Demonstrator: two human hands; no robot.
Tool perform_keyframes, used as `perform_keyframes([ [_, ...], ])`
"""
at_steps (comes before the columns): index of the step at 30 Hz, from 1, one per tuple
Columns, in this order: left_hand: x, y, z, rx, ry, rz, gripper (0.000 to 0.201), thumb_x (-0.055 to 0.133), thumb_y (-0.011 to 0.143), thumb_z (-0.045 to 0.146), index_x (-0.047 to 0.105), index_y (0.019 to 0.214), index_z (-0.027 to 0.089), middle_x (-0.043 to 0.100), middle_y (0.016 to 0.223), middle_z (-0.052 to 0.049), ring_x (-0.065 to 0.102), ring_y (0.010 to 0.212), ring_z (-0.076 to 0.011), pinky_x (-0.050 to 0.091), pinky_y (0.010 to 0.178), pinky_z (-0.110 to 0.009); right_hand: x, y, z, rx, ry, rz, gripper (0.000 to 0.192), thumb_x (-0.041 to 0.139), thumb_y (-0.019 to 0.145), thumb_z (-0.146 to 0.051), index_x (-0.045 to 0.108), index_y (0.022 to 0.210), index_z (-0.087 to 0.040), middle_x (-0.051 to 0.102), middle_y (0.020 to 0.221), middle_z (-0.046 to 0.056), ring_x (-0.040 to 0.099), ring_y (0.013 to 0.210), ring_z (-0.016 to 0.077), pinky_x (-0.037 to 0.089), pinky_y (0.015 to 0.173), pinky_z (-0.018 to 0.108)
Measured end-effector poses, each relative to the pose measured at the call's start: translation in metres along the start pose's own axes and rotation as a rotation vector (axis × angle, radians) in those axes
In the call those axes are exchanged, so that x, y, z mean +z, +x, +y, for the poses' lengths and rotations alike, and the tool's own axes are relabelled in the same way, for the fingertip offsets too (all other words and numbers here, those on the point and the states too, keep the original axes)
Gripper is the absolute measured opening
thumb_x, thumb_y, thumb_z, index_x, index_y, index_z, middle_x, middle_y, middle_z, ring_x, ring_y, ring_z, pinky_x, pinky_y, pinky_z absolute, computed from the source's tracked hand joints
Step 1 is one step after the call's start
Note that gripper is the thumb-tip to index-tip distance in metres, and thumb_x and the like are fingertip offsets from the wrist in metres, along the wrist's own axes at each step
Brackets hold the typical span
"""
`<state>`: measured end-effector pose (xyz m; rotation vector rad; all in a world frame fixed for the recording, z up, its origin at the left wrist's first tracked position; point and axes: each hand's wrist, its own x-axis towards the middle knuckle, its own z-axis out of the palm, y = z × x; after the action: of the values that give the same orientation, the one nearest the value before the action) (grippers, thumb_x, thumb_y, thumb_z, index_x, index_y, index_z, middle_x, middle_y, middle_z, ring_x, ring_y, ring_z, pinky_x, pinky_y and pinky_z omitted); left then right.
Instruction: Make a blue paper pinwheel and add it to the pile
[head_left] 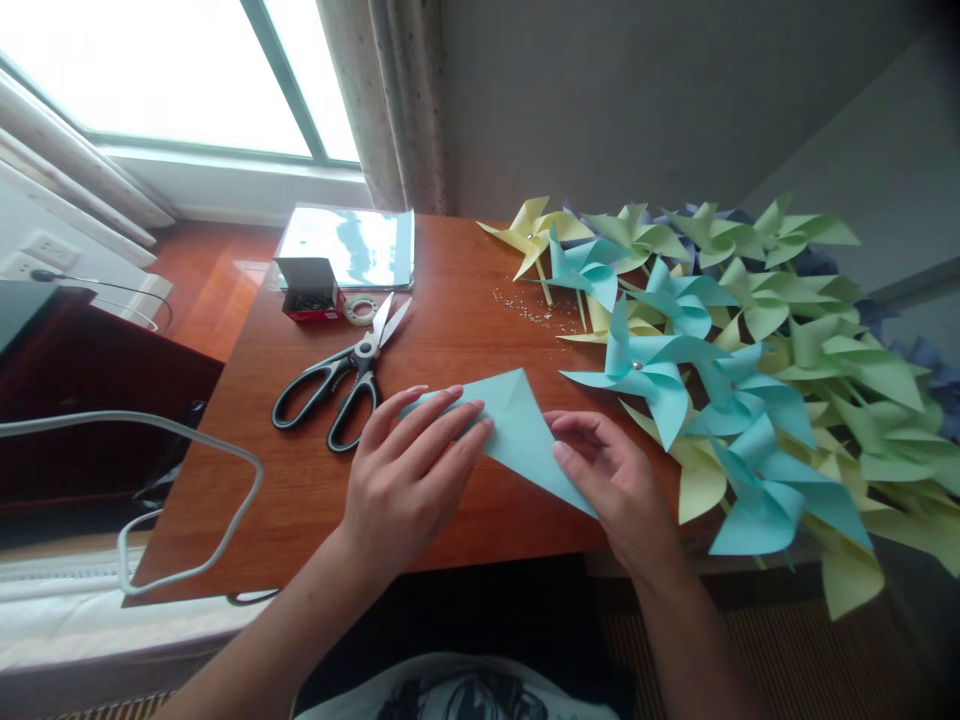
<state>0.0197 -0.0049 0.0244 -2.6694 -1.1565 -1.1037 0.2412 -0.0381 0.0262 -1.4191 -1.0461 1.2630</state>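
Many finished pinwheels (750,380) piled aside; teal paper (517,430) only folded to triangle, pressed flat under left hand (405,470), pinched by right hand (607,480).

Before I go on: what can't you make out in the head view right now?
- Blue folded paper: its left part lies under the left hand.
- Small box: contents dark, too small to tell.
- Specks on the table: too small to identify.
- Pinwheel pile: sticks mostly buried; far pieces blurred at the right edge.
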Motion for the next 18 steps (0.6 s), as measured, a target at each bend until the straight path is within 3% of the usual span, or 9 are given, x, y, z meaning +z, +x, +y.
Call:
perform_keyframes([
  [3, 0.001, 0.005, -0.001, -0.027, -0.073, 0.037, 0.035, 0.073, 0.081, 0.006, 0.071, 0.114, 0.019, 0.077, 0.116, -0.009, 0.068, 0.116, -0.0286, 0.049, 0.103, -0.046, -0.009, -0.002, -0.008, -0.176, -0.095, -0.005, 0.032, 0.065, 0.093, -0.046, 0.069, 0.117, -0.027, 0.067, 0.131, 0.008, 0.062, 0.123, 0.0290, 0.052, 0.102, 0.043],
  [6, 0.001, 0.009, 0.002, -0.116, -0.221, 0.052, 0.030, 0.070, 0.083, 0.006, 0.072, 0.110, 0.017, 0.078, 0.110, -0.009, 0.071, 0.108, -0.0255, 0.054, 0.095, -0.039, -0.019, -0.002, -0.015, -0.436, -0.016, -0.113, 0.057, 0.044, 0.093, -0.071, 0.075, 0.112, -0.026, 0.069, 0.129, 0.008, 0.056, 0.130, 0.0345, 0.046, 0.110, 0.051],
  [8, 0.000, 0.012, 0.007, -0.207, -0.348, 0.041, 0.023, 0.067, 0.085, 0.006, 0.072, 0.106, 0.016, 0.078, 0.102, -0.008, 0.072, 0.096, -0.0206, 0.055, 0.087, -0.031, -0.022, -0.002, -0.017, -0.524, -0.002, -0.173, 0.059, 0.050, 0.089, -0.073, 0.075, 0.114, -0.027, 0.071, 0.126, 0.008, 0.057, 0.128, 0.0363, 0.046, 0.110, 0.054],
  [11, -0.003, 0.018, 0.015, -0.367, -0.529, -0.039, 0.012, 0.063, 0.089, 0.009, 0.072, 0.096, 0.014, 0.076, 0.087, -0.006, 0.070, 0.077, -0.0142, 0.053, 0.072, -0.022, -0.020, -0.001, -0.015, -0.460, -0.166, -0.069, 0.031, 0.073, 0.088, -0.042, 0.072, 0.116, -0.030, 0.074, 0.118, 0.006, 0.066, 0.115, 0.0319, 0.053, 0.102, 0.050],
  [13, -0.004, 0.022, 0.020, -0.483, -0.633, -0.142, 0.011, 0.061, 0.091, 0.015, 0.072, 0.090, 0.014, 0.072, 0.078, -0.004, 0.065, 0.069, -0.0125, 0.049, 0.066, -0.021, -0.017, 0.000, -0.012, -0.398, -0.275, 0.070, 0.022, 0.076, 0.086, -0.027, 0.074, 0.108, -0.030, 0.076, 0.107, 0.003, 0.071, 0.101, 0.0274, 0.058, 0.093, 0.044],
  [15, -0.005, 0.025, 0.023, -0.602, -0.735, -0.240, 0.016, 0.061, 0.093, 0.022, 0.072, 0.086, 0.013, 0.069, 0.073, -0.003, 0.061, 0.065, -0.0124, 0.046, 0.063, -0.021, -0.014, 0.002, -0.009, -0.377, -0.305, 0.168, 0.014, 0.076, 0.085, -0.027, 0.075, 0.100, -0.029, 0.077, 0.097, 0.002, 0.073, 0.089, 0.0246, 0.060, 0.082, 0.039],
  [18, -0.005, 0.026, 0.024, -0.788, -0.926, -0.355, 0.026, 0.060, 0.093, 0.033, 0.071, 0.082, 0.013, 0.063, 0.069, -0.002, 0.053, 0.063, -0.0126, 0.041, 0.056, -0.022, -0.011, 0.004, -0.007, -0.341, -0.299, 0.191, 0.011, 0.075, 0.085, -0.029, 0.076, 0.096, -0.028, 0.077, 0.091, 0.001, 0.072, 0.081, 0.0224, 0.060, 0.073, 0.034],
])
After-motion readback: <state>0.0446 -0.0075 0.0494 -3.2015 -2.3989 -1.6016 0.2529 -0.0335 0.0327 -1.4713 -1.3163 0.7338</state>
